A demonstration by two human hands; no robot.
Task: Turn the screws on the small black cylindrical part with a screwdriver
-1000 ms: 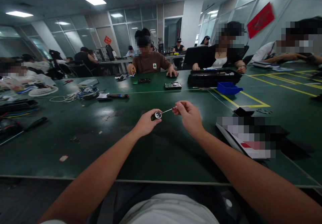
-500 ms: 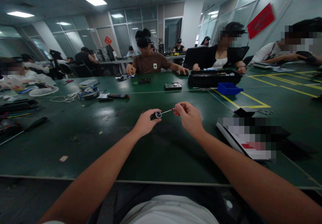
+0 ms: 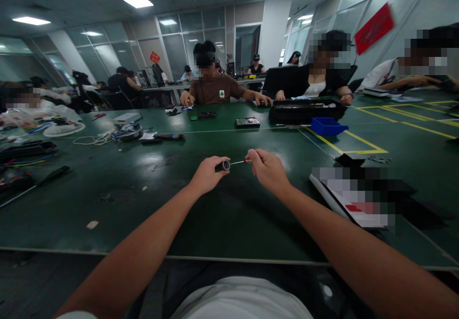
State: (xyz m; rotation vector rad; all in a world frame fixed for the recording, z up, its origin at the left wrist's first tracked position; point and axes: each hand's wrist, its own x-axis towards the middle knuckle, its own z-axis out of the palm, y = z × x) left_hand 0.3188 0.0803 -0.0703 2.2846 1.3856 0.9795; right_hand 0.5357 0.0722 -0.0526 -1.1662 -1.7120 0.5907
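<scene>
My left hand [image 3: 208,174] is closed around a small black cylindrical part [image 3: 223,166] with a pale ring at its open end, which faces right. Between the fingers and thumb of my right hand [image 3: 267,167] is the red handle of a thin screwdriver [image 3: 238,162]. Its metal shaft points left, with the tip at the ringed end of the black part; whether it touches a screw inside is too small to tell. Both hands are held above the green table [image 3: 229,228], and much of the handle is hidden by my right fingers.
Across the table a co-worker in a brown shirt [image 3: 215,89] sits behind a circuit-board device [image 3: 247,122]. A black tray [image 3: 306,112] and a blue bin [image 3: 328,126] stand to the right. Nearer lies a white booklet [image 3: 366,216]. A dark tool [image 3: 168,137] and cables [image 3: 93,139] lie left.
My right hand has shifted slightly down, and the screwdriver shaft lies a little flatter. My left hand still holds the black part in nearly the same spot.
</scene>
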